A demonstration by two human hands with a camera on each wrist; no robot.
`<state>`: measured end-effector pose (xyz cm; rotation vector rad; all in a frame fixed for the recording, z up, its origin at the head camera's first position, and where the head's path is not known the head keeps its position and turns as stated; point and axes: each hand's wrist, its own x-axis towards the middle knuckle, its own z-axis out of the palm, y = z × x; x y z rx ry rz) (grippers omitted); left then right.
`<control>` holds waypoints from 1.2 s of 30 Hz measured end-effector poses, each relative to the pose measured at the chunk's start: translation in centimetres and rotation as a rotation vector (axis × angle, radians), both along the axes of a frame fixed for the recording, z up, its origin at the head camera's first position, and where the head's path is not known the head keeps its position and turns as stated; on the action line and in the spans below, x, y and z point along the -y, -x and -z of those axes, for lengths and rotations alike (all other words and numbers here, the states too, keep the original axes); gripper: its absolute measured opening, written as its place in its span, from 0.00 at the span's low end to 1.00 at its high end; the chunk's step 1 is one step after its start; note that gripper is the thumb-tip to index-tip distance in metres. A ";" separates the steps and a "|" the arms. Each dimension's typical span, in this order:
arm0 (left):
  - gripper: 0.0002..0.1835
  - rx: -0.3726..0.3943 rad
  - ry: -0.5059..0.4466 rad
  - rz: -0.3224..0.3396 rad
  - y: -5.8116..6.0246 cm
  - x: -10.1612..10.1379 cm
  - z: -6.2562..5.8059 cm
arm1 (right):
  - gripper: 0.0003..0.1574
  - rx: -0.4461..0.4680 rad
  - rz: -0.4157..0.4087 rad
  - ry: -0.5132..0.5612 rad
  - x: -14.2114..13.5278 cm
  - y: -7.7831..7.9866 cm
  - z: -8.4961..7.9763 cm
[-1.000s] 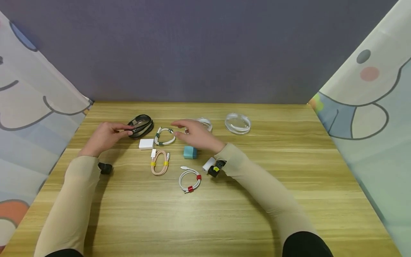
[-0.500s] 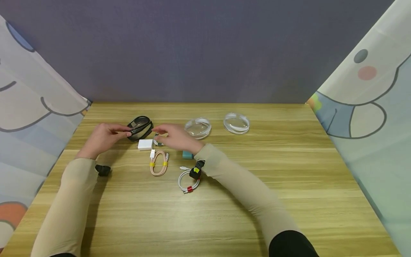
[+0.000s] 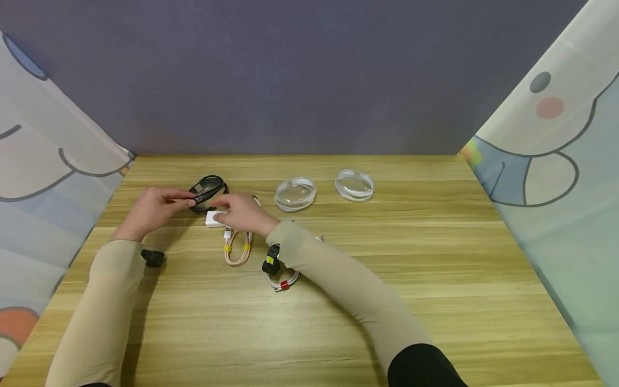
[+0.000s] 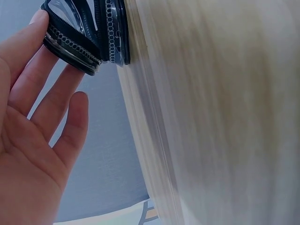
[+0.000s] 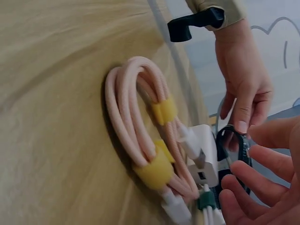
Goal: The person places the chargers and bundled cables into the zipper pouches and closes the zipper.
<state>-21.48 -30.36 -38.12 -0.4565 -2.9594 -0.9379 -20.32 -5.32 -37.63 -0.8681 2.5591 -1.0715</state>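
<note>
My left hand [image 3: 152, 212] pinches the near edge of a round clear zip case [image 3: 196, 189] with black trim, thumb and fingers at its rim. In the left wrist view the zipper teeth of the case [image 4: 70, 54] show, and the lid side stands apart from the base. My right hand [image 3: 245, 213] hovers over a white charger block [image 3: 213, 219], its fingertips close to the case. Those fingers are spread and loosely bent in the right wrist view, with nothing between them. A pink cable [image 5: 133, 110] with yellow ties lies right beside the charger.
Two clear round cases with white trim, a left one [image 3: 279, 203] and a right one [image 3: 354, 196], lie at the back. A white cable [image 3: 284, 285] with a red tie is partly under my right wrist. Another cable's green tie [image 5: 206, 200] shows near the charger.
My right hand has moved left from near the middle of the table, past the white cable, to the charger and black-trimmed case. My left hand keeps its hold on the case.
</note>
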 end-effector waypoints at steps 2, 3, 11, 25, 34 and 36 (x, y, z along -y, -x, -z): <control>0.16 -0.004 -0.002 0.001 0.0 0.0 0.0 | 0.23 -0.009 0.012 -0.012 0.4 0.1 0.3; 0.16 -0.003 -0.003 0.002 0.0 0.0 -0.1 | 0.23 -0.014 0.018 -0.019 0.5 0.1 0.4; 0.17 0.014 -0.004 -0.009 -0.1 0.1 -0.2 | 0.24 -0.027 0.051 -0.074 1.0 0.1 1.3; 0.18 0.025 0.010 -0.024 -0.1 0.2 -0.2 | 0.26 -0.090 0.100 -0.163 1.4 0.1 1.8; 0.20 0.025 0.003 -0.026 -0.1 0.2 -0.2 | 0.25 -0.109 0.103 -0.154 1.5 0.3 2.0; 0.19 0.020 -0.005 -0.028 -0.1 0.2 -0.1 | 0.24 -0.099 0.107 -0.125 1.5 0.4 2.1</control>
